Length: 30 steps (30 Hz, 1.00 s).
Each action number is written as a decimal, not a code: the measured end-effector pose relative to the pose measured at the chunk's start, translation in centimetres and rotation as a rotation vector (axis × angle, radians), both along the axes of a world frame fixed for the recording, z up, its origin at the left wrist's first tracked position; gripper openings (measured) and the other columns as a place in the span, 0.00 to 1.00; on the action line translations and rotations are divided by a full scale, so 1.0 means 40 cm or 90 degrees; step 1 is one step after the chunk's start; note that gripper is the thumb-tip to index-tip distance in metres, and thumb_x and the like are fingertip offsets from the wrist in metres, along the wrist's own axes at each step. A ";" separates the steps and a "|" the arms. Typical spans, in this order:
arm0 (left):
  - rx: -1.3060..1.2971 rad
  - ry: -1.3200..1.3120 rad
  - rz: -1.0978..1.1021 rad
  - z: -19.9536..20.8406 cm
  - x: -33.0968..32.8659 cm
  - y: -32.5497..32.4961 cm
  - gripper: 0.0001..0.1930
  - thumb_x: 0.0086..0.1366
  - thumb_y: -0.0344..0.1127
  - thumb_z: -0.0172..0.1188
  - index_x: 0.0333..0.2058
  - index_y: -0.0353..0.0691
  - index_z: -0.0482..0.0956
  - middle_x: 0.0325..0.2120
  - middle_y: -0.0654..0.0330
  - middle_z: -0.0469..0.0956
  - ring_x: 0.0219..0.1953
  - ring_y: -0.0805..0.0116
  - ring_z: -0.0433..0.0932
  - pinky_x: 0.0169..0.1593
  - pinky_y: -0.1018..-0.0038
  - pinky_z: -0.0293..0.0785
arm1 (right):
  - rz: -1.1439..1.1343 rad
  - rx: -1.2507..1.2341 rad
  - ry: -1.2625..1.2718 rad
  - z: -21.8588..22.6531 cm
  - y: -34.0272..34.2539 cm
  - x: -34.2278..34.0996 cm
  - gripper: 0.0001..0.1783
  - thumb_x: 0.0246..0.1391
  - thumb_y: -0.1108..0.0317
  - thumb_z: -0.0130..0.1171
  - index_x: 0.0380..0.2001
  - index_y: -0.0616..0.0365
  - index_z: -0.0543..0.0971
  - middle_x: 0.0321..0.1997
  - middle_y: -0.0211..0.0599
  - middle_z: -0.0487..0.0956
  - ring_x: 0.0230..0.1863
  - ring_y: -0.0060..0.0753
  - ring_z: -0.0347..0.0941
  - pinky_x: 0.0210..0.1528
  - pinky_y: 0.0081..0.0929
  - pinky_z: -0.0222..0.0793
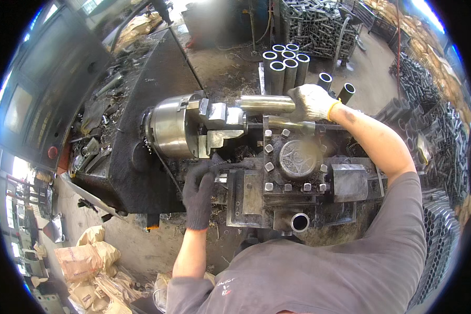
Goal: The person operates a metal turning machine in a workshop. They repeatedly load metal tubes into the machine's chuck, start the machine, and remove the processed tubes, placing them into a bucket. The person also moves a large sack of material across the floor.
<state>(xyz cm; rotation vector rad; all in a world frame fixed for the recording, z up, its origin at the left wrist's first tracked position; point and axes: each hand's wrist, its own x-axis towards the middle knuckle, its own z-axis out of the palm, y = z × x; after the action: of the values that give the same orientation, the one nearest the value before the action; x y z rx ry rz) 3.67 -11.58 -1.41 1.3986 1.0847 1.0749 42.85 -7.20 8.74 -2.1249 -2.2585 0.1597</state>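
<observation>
Workshop floor (379,78); lathe chuck (170,127) at left.
Metal tube (264,103) gripped by white-gloved right hand (312,102); dark-gloved left hand (198,193) placed apart, nearer, its hold not discernible.

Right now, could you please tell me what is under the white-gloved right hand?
A polished metal cylinder reaches leftward from under the right hand; its right end is covered and cannot be seen.

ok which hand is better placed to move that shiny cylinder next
Probably the right hand: it grips the shiny cylinder near the chuck. The left hand is lower in view, away from the cylinder.
</observation>
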 end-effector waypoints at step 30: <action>-0.186 -0.143 0.546 -0.542 -0.767 -0.089 0.19 0.79 0.54 0.50 0.35 0.48 0.76 0.24 0.64 0.75 0.26 0.68 0.74 0.32 0.61 0.75 | 0.080 -0.384 0.458 -0.148 0.276 -0.158 0.58 0.54 0.75 0.64 0.81 0.56 0.43 0.66 0.68 0.75 0.52 0.49 0.84 0.49 0.35 0.88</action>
<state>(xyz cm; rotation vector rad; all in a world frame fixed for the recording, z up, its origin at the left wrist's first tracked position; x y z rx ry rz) -27.02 -15.13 -23.11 0.5363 1.6432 1.5398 36.53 3.84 2.81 -1.6658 -2.0119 1.4925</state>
